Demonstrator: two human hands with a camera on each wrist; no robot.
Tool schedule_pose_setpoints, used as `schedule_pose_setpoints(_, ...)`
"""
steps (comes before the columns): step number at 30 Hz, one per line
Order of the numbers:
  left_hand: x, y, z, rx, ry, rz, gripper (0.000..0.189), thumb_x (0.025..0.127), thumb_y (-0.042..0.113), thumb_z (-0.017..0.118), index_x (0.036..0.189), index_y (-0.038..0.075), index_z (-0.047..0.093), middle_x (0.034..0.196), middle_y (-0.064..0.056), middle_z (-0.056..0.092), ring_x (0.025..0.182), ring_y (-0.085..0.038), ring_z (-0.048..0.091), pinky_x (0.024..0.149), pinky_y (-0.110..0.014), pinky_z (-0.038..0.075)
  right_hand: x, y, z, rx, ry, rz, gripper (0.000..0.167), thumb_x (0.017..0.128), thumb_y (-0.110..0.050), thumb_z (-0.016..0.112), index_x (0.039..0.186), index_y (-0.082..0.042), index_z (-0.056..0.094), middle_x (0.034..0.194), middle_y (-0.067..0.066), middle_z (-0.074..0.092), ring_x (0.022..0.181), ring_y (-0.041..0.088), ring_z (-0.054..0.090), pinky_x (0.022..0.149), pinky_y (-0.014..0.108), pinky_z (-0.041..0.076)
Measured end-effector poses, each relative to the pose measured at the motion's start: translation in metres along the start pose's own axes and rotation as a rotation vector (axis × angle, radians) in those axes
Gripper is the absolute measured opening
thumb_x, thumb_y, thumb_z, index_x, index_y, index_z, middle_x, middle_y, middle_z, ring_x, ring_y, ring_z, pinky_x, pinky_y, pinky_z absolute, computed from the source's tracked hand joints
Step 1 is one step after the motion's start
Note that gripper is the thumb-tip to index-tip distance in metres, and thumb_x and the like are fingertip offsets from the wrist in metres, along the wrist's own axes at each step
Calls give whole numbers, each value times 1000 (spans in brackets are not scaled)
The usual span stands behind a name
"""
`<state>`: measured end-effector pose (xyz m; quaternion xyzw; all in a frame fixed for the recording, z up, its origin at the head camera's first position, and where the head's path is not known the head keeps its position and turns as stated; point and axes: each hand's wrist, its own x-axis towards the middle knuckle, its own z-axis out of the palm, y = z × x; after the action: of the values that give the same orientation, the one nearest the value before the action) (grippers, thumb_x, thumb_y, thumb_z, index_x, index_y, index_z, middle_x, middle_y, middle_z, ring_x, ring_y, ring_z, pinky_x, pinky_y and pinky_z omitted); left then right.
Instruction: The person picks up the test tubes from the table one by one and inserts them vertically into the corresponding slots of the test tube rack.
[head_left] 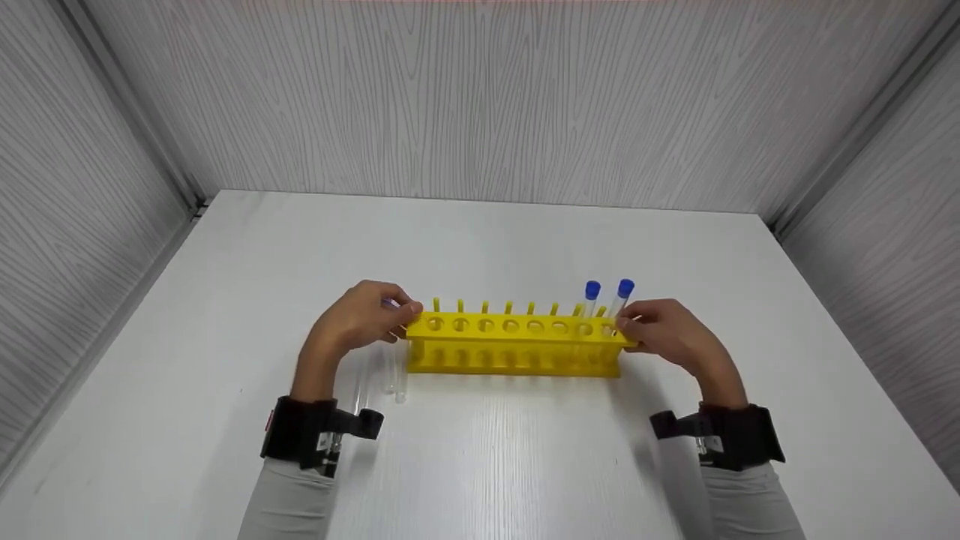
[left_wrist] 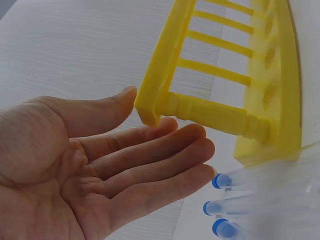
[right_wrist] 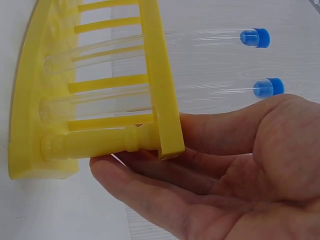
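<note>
A yellow test tube rack [head_left: 517, 337] stands lengthwise between the two hands. My left hand [head_left: 371, 315] holds its left end: in the left wrist view the thumb lies against the top plate's corner, an index fingertip just below it, the other fingers stretched out. At the opposite end, my right hand [head_left: 664, 334] grips the top plate with the thumb above and fingers beneath. Two clear test tubes with blue caps [right_wrist: 256, 38] [right_wrist: 269, 87] stand in the rack's rightmost holes. Beside the left hand, three more blue-capped test tubes [left_wrist: 225, 181] lie on the table.
The white table [head_left: 480, 457] extends around the rack. Grey wood-grain panels [head_left: 480, 97] enclose it at the back and both sides. Each wrist wears a black camera band [head_left: 300, 431].
</note>
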<state>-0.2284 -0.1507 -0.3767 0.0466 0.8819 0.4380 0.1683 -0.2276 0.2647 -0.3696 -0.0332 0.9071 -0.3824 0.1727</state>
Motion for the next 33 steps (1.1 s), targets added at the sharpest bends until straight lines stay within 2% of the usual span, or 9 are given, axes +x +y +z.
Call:
schedule_pose_setpoints(5, -1, -3, -7, -3, 72, -26, 34, 104, 30, 58, 122, 3, 66, 114, -19, 73, 103, -36, 73, 94, -45, 58, 0, 0, 0, 3, 0, 3, 41, 105, -26, 54, 134, 2, 59, 133, 24, 60, 109, 33, 68, 102, 48, 53)
schedule_pose_setpoints(9, -2, -7, -9, 12, 154, -85, 30, 104, 26, 56, 123, 3, 64, 114, -21, 73, 98, -34, 74, 91, -42, 58, 1, 0, 0, -7, 0, 4, 41, 105, -26, 54, 135, 2, 59, 133, 25, 60, 109, 33, 68, 102, 48, 53)
schedule_pose_setpoints(13, -2, -12, -10, 41, 212, -117, 30, 103, 22, 58, 123, 0, 63, 110, -22, 73, 90, -31, 75, 79, -33, 59, 1, 1, 0, -15, 1, 2, 41, 105, -26, 54, 135, 2, 59, 133, 25, 60, 109, 33, 68, 102, 48, 54)
schedule_pose_setpoints(16, 0, -17, -10, 102, 231, -129, 30, 101, 20, 60, 122, -2, 64, 105, -23, 73, 81, -27, 73, 68, -26, 54, 1, 2, -1, -4, 2, -4, 41, 105, -26, 54, 134, 3, 60, 134, 26, 59, 110, 34, 69, 102, 48, 54)
schedule_pose_setpoints(19, 1, -22, -11, 163, 224, -157, 31, 99, 19, 62, 121, -3, 64, 103, -22, 71, 78, -24, 69, 64, -24, 52, 1, 3, -1, 9, 2, -10, 42, 105, -26, 53, 134, 3, 59, 135, 26, 58, 111, 35, 69, 102, 48, 53)
schedule_pose_setpoints(22, 0, -23, -10, 193, 190, -205, 35, 98, 18, 65, 123, -5, 60, 106, -23, 68, 82, -27, 68, 69, -28, 58, 1, 4, 0, 13, 3, -13, 42, 105, -25, 53, 134, 3, 59, 135, 27, 58, 111, 35, 69, 102, 48, 53)
schedule_pose_setpoints(26, -1, -22, -9, 197, 137, -260, 42, 97, 18, 67, 128, -8, 55, 110, -26, 65, 89, -33, 70, 75, -35, 61, 0, 3, 0, 15, 4, -13, 41, 104, -25, 54, 134, 3, 60, 134, 26, 59, 110, 35, 69, 102, 48, 53)
schedule_pose_setpoints(33, -2, -22, -7, 194, 78, -314, 40, 93, 14, 70, 123, -9, 55, 104, -26, 66, 83, -31, 67, 71, -35, 62, 1, 3, 0, 15, 3, -4, 41, 104, -26, 54, 134, 3, 60, 134, 26, 59, 110, 35, 69, 102, 48, 54)
